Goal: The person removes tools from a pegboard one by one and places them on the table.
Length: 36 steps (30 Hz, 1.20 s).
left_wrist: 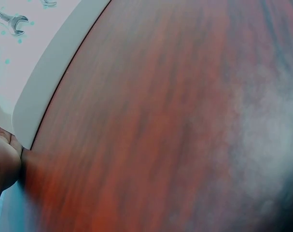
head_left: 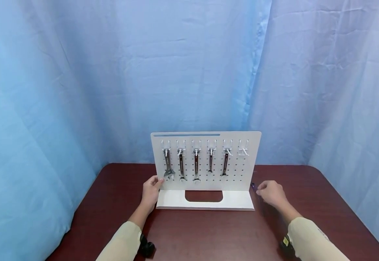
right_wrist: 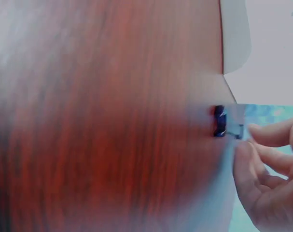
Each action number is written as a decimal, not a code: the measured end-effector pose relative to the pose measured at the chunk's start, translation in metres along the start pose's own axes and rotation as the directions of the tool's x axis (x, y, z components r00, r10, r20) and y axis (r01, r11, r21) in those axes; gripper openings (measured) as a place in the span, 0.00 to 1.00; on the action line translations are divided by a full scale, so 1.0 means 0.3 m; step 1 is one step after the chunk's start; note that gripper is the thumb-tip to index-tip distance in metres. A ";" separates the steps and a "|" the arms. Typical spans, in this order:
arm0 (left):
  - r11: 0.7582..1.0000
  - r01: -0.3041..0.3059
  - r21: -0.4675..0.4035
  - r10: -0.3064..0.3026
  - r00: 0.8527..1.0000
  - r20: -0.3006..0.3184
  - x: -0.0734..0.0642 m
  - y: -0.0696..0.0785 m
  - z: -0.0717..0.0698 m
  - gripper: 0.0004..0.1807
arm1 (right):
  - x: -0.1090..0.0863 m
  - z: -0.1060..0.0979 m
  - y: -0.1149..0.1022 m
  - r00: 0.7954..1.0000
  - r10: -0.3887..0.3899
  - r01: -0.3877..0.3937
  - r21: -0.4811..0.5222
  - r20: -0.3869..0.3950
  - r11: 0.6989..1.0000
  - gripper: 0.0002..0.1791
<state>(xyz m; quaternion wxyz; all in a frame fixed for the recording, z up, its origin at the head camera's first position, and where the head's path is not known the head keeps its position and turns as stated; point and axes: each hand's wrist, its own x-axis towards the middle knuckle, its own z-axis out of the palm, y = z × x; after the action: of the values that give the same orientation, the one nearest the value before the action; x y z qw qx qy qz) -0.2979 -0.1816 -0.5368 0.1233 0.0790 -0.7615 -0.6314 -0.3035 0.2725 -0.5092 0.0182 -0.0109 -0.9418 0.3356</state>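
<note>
A white pegboard stand [head_left: 205, 136] stands upright on the table in the head view. An adjustable wrench [head_left: 168, 165] and several combination wrenches hang from its hooks; the rightmost hook [head_left: 243, 151] is bare. My left hand [head_left: 150, 191] grips the board's lower left edge, thumb on the front face. In the left wrist view only part of that hand [left_wrist: 4, 159] shows, beside the stand. Right of the board, my right hand [head_left: 271, 193] pinches a small dark blue-purple clip-like piece [right_wrist: 220, 121] at its shiny end. Blur hides its exact kind.
The dark red wooden table [head_left: 205, 235] extends on both sides of the stand and in front of it. Blue curtains [head_left: 183, 72] hang behind and along the sides. The stand's base [head_left: 173, 199] has a cut-out in the middle.
</note>
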 end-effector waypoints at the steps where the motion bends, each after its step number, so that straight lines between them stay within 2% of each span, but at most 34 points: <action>1: 1.000 0.001 -0.003 -0.001 1.000 0.001 -0.002 0.000 -0.001 0.13 | -0.002 -0.002 -0.013 0.999 -0.015 0.015 0.011 -0.032 1.000 0.06; 4: 1.000 0.000 -0.018 0.000 1.000 0.006 -0.002 -0.005 -0.003 0.12 | -0.014 -0.006 -0.072 0.991 -0.057 0.070 0.105 -0.120 0.992 0.09; 7: 0.999 -0.013 -0.034 0.013 1.000 0.010 0.001 -0.008 -0.005 0.13 | -0.033 0.000 -0.146 0.981 -0.106 0.145 0.258 -0.162 0.955 0.09; 11: 0.998 -0.031 -0.051 0.031 0.999 0.014 0.006 -0.006 -0.009 0.15 | -0.066 0.006 -0.252 0.971 -0.190 0.233 0.415 -0.143 0.879 0.11; 14: 0.998 -0.029 -0.052 0.029 0.999 0.016 0.011 -0.006 -0.010 0.15 | -0.073 0.013 -0.311 0.962 -0.247 0.272 0.473 -0.116 0.838 0.15; 17: 0.999 -0.015 -0.047 0.016 1.000 0.017 0.013 -0.007 -0.009 0.14 | -0.063 0.021 -0.350 0.957 -0.274 0.282 0.509 -0.093 0.813 0.20; 22: 1.000 0.004 -0.029 -0.003 1.000 0.016 0.009 -0.007 -0.004 0.10 | -0.023 0.041 -0.380 0.954 -0.284 0.289 0.565 -0.098 0.773 0.23; 26: 1.000 0.010 -0.018 -0.010 1.000 0.014 0.006 -0.009 -0.002 0.11 | -0.010 0.041 -0.408 0.959 -0.270 0.267 0.599 -0.088 0.755 0.24; 36: 1.000 0.009 -0.022 -0.009 1.000 0.011 0.002 -0.009 -0.002 0.10 | 0.010 0.040 -0.444 0.968 -0.249 0.213 0.628 -0.031 0.749 0.18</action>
<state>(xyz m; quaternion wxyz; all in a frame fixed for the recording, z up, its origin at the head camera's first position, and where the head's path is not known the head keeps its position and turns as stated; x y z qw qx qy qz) -0.2984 -0.1831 -0.5393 0.1170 0.0777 -0.7550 -0.6405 -0.3081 0.1618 -0.4341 0.0362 0.1215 -0.7706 0.6246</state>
